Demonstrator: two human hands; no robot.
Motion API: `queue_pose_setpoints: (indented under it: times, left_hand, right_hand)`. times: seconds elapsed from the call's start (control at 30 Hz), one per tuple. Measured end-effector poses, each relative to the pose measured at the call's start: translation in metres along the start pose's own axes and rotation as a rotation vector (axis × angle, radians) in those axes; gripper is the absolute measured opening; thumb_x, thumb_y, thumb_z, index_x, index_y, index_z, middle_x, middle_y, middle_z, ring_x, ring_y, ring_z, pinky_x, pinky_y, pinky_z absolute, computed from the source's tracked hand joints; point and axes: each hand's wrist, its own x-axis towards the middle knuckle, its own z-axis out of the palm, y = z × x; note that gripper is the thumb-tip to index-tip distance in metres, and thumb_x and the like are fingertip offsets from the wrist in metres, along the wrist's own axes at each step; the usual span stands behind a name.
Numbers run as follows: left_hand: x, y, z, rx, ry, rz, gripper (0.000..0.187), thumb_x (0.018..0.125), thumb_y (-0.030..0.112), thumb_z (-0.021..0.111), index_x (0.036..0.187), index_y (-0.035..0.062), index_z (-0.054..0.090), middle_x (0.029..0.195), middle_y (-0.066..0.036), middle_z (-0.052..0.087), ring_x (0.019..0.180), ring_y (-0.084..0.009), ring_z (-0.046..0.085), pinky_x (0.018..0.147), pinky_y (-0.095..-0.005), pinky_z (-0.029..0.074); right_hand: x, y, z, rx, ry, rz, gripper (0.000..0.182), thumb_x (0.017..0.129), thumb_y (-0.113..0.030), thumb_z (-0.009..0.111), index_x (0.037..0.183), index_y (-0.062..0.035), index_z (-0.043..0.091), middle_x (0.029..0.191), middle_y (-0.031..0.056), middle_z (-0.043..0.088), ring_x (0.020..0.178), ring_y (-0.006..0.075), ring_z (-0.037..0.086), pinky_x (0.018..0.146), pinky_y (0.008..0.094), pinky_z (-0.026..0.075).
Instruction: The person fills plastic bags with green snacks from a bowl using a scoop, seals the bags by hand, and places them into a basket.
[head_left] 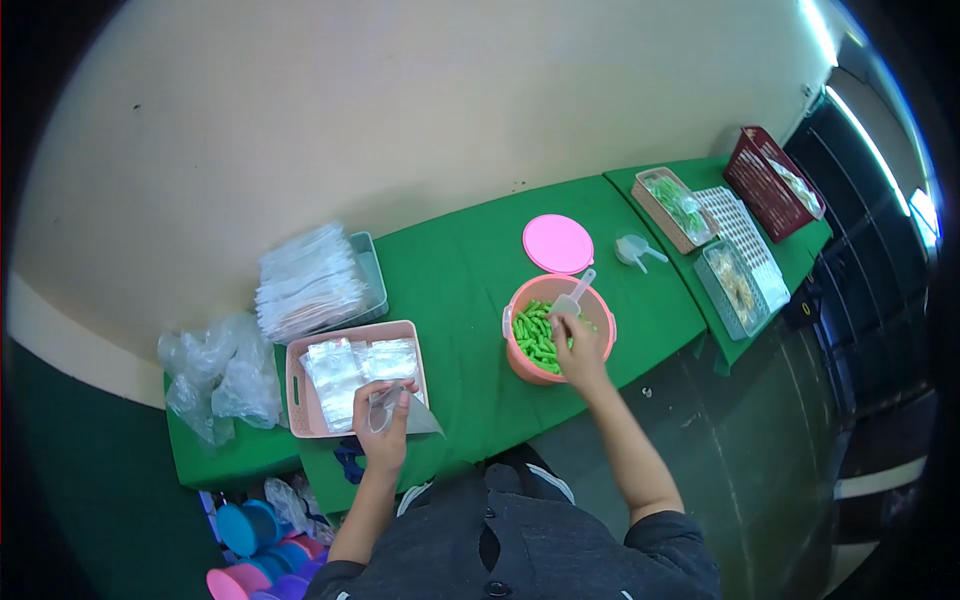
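Observation:
My left hand [382, 425] holds a clear plastic bag [421, 418] with its mouth spread, over the front edge of a pink tray [293, 388] of flat clear bags [338, 372]. Over a pink bucket [522, 362] of small green pieces [536, 335], my right hand [584, 350] has its fingers bent together. They are at the bowl end of a clear plastic scoop [569, 303], whose handle points away from me. Whether they grip the scoop or some green pieces is hidden.
A pink lid [558, 244] and a second scoop [633, 250] lie behind the bucket. Stacked packets [312, 283] and crumpled plastic bags [225, 375] are at left. Baskets, including a dark red one [760, 185], stand at far right. Colourful tubs [250, 527] sit below the table's left end.

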Motion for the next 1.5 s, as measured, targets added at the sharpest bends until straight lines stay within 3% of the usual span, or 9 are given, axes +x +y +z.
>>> queue_pose_setpoints:
  times: [0.03, 0.1, 0.23, 0.37, 0.47, 0.53, 0.63, 1.07, 1.5]
  left_hand:
    - [-0.001, -0.004, 0.001, 0.07, -0.034, -0.04, 0.032, 0.087, 0.003, 0.064, 0.112, 0.005, 0.044, 0.097, -0.014, 0.063, 0.089, -0.0221, 0.063, 0.085, -0.0349, 0.05]
    - [-0.004, -0.011, 0.004, 0.192, -0.032, -0.002, 0.039, 0.083, 0.0, 0.068, 0.114, 0.0047, 0.045, 0.097, -0.011, 0.061, 0.09, -0.0192, 0.062, 0.083, -0.0325, 0.049]
    - [-0.004, -0.015, 0.037, 0.235, 0.007, -0.175, 0.049, 0.075, 0.002, 0.075, 0.114, 0.0043, 0.046, 0.096, -0.009, 0.061, 0.089, -0.0152, 0.061, 0.082, -0.0292, 0.048]
    - [0.004, -0.03, 0.068, 0.282, 0.018, -0.328, 0.05, 0.073, 0.007, 0.078, 0.114, 0.0043, 0.049, 0.094, -0.008, 0.063, 0.091, -0.0155, 0.061, 0.082, -0.0301, 0.048]
    - [0.008, -0.045, 0.098, 0.469, -0.141, -0.387, 0.05, 0.073, 0.02, 0.08, 0.112, 0.0049, 0.052, 0.094, -0.012, 0.064, 0.091, -0.0222, 0.064, 0.081, -0.0348, 0.05]
    - [0.0, -0.059, 0.119, 0.471, -0.115, -0.412, 0.051, 0.073, 0.022, 0.08, 0.112, 0.0048, 0.052, 0.093, -0.012, 0.065, 0.091, -0.0231, 0.064, 0.081, -0.0354, 0.05]
    - [-0.011, -0.069, 0.145, 0.483, -0.105, -0.46, 0.055, 0.072, 0.025, 0.082, 0.112, 0.0043, 0.051, 0.094, -0.013, 0.066, 0.091, -0.0241, 0.065, 0.081, -0.036, 0.051]
    - [-0.032, -0.096, 0.175, 0.222, 0.079, -0.561, 0.067, 0.066, 0.019, 0.087, 0.119, 0.0073, 0.048, 0.095, -0.01, 0.065, 0.095, -0.0197, 0.061, 0.085, -0.0351, 0.049]
    - [-0.022, -0.097, 0.169, 0.093, 0.076, -0.626, 0.061, 0.066, 0.017, 0.087, 0.115, 0.007, 0.051, 0.101, -0.007, 0.063, 0.097, -0.0168, 0.061, 0.084, -0.0342, 0.049]
  right_hand:
    - [0.016, 0.019, -0.011, 0.0, -0.022, -0.01, 0.017, 0.093, -0.015, 0.057, 0.104, -0.0032, 0.062, 0.095, 0.0131, 0.063, 0.089, 0.0231, 0.063, 0.078, 0.0388, 0.049]
    - [0.046, 0.047, -0.026, -0.887, -0.066, -0.49, 0.037, 0.086, -0.018, 0.064, 0.12, -0.0055, 0.055, 0.116, 0.0151, 0.055, 0.114, 0.0282, 0.051, 0.097, 0.0501, 0.038]
    - [0.072, 0.1, -0.045, -1.169, -0.258, -0.653, 0.046, 0.08, -0.025, 0.067, 0.118, -0.0046, 0.052, 0.136, 0.0126, 0.044, 0.13, 0.0301, 0.038, 0.109, 0.0544, 0.025]
    - [0.087, 0.085, -0.065, -1.055, -0.505, -0.805, 0.029, 0.082, -0.018, 0.062, 0.108, -0.0052, 0.056, 0.122, 0.0141, 0.055, 0.121, 0.0282, 0.049, 0.102, 0.0495, 0.035]
    - [0.1, 0.083, -0.075, -0.839, -0.935, -0.543, 0.02, 0.08, -0.013, 0.062, 0.098, -0.0052, 0.059, 0.106, 0.0133, 0.063, 0.1, 0.0256, 0.061, 0.087, 0.0426, 0.044]
    - [0.104, 0.059, -0.088, -0.725, -0.821, -0.657, 0.01, 0.079, -0.01, 0.062, 0.088, -0.0053, 0.059, 0.083, 0.0107, 0.066, 0.077, 0.0253, 0.065, 0.073, 0.0396, 0.045]
    - [0.108, 0.06, -0.093, -0.838, -1.01, -0.597, 0.011, 0.082, -0.017, 0.064, 0.084, -0.0064, 0.06, 0.075, 0.0098, 0.065, 0.074, 0.0269, 0.064, 0.073, 0.0402, 0.046]
    - [0.114, 0.1, -0.051, -0.867, -0.56, -0.871, 0.012, 0.083, -0.018, 0.064, 0.08, -0.0068, 0.059, 0.066, 0.0083, 0.061, 0.064, 0.024, 0.062, 0.067, 0.0366, 0.043]
    - [0.109, 0.11, -0.046, -0.747, -0.936, -0.766, 0.018, 0.085, -0.022, 0.061, 0.075, -0.0068, 0.061, 0.057, 0.0119, 0.061, 0.055, 0.0279, 0.063, 0.066, 0.041, 0.046]
